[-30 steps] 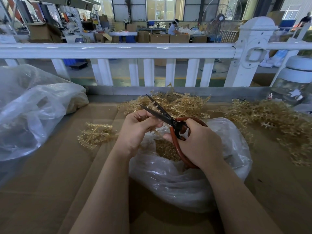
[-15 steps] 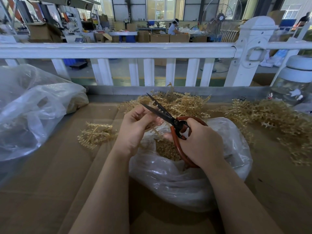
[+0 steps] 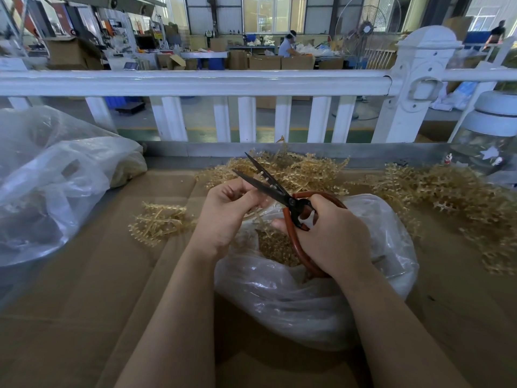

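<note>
Scissors (image 3: 279, 193) still agape, unchanged; left hand (image 3: 223, 217) pinching sprue (image 3: 257, 213) at blades, right hand (image 3: 333, 236) gripping handles. Cut pending.

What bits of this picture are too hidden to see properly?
Head view:
The plastic twig: mostly covered by fingers of the left hand.
The scissors: handles partly wrapped by the right hand.
The jar: cut off by the right edge.
The big bag: contents blurred by cloudy plastic.
</note>
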### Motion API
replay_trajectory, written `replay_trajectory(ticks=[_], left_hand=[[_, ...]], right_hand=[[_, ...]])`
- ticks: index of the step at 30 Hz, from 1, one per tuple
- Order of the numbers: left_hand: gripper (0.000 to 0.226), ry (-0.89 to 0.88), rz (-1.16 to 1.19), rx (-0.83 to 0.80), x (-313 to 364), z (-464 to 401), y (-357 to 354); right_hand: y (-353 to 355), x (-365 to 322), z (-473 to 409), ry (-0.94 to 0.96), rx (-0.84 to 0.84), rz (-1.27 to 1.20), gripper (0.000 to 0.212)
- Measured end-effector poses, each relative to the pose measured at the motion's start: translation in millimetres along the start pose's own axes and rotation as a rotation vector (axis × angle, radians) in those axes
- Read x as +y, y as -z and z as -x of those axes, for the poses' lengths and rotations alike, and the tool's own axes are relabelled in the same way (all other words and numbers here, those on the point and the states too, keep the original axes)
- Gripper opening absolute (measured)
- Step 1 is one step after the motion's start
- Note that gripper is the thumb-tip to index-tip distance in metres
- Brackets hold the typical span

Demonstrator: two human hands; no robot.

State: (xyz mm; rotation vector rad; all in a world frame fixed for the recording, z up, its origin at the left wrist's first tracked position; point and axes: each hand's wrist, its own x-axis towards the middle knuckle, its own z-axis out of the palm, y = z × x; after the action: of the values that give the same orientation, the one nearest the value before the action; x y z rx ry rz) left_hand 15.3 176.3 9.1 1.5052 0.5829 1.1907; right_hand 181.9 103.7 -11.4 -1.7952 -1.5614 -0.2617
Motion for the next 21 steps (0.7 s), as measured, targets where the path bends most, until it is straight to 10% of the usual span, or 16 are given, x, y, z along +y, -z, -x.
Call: replay_trajectory(ticks=[21], left_hand=[[0.01, -0.026, -0.006, 0.03, -2.7, 0.5, -2.0]], right_hand=[[0.4, -0.9, 0.4, -0.002, -0.008, -0.015, 0.074]])
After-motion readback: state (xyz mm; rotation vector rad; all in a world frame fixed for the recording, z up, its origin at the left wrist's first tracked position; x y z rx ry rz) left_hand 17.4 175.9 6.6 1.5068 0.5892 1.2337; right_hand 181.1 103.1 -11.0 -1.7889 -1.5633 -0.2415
